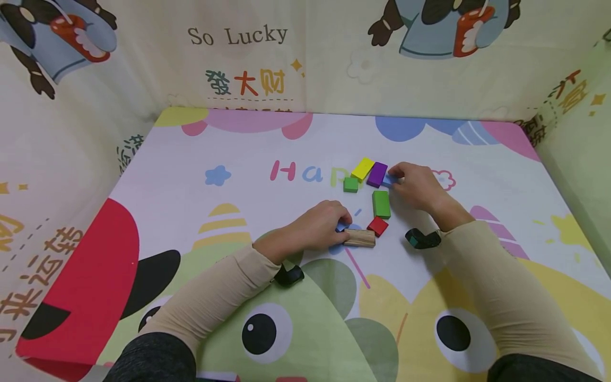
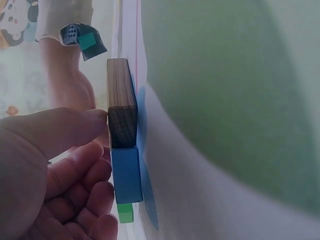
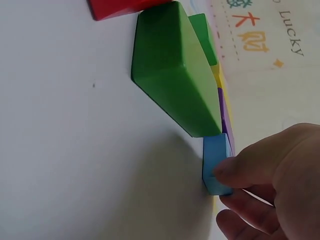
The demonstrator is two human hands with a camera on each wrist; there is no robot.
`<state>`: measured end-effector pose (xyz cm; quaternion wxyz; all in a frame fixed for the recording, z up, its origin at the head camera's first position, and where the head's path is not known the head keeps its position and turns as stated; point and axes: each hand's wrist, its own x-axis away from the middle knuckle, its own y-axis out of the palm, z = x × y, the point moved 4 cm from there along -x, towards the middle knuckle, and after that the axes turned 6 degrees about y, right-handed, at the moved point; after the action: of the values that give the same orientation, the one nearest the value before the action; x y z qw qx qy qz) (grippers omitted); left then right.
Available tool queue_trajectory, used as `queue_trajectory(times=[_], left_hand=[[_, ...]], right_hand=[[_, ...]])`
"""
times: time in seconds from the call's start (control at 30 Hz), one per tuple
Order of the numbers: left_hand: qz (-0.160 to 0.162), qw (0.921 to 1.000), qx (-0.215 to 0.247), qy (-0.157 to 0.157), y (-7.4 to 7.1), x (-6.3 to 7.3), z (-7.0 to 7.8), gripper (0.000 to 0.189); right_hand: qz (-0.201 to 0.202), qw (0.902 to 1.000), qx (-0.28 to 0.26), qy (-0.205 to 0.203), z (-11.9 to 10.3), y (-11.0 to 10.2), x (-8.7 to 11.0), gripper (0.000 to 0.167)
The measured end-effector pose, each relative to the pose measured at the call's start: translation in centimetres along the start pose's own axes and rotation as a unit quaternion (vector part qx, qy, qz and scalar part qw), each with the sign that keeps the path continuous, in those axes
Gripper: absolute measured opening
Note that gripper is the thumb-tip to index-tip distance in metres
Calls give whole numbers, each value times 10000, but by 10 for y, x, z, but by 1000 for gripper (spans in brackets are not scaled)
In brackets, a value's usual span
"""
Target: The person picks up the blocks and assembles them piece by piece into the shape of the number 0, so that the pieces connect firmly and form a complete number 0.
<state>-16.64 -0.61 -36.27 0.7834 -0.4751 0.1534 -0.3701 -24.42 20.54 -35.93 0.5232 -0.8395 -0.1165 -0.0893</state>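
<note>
In the head view my left hand (image 1: 317,228) is at the near left of a loose ring of blocks. Its thumb touches the left end of a wooden block (image 2: 122,95), and its curled fingers are against a blue block (image 2: 127,175) set beside it. On the ring's far right, my right hand (image 1: 420,185) pinches a light blue block (image 3: 216,155) between thumb and fingers. That block sits next to a purple block (image 1: 377,174). Nearer me stand an upright green block (image 1: 381,204) and a red block (image 1: 377,226).
A yellow block (image 1: 363,169) and a small green cube (image 1: 350,184) make up the ring's far left. The printed tablecloth (image 1: 267,132) lies under everything, with patterned cloth walls (image 1: 334,79) at the back and sides. Each wrist wears a small dark camera (image 1: 289,276).
</note>
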Motion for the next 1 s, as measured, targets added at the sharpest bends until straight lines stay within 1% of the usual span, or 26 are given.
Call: queue_trajectory(times=[0.23, 0.6, 1.0], left_hand=[[15, 10000, 3, 13, 0, 0, 0, 28], [-22, 10000, -11, -1, 0, -1, 0, 28], [-70, 10000, 1, -44, 0, -1, -1, 29]], right_hand=[[-65, 10000, -30, 31, -6, 3, -2, 45], [-64, 10000, 28, -64, -13, 7, -11, 45], [-164, 9998, -35, -136, -23, 10, -14, 45]])
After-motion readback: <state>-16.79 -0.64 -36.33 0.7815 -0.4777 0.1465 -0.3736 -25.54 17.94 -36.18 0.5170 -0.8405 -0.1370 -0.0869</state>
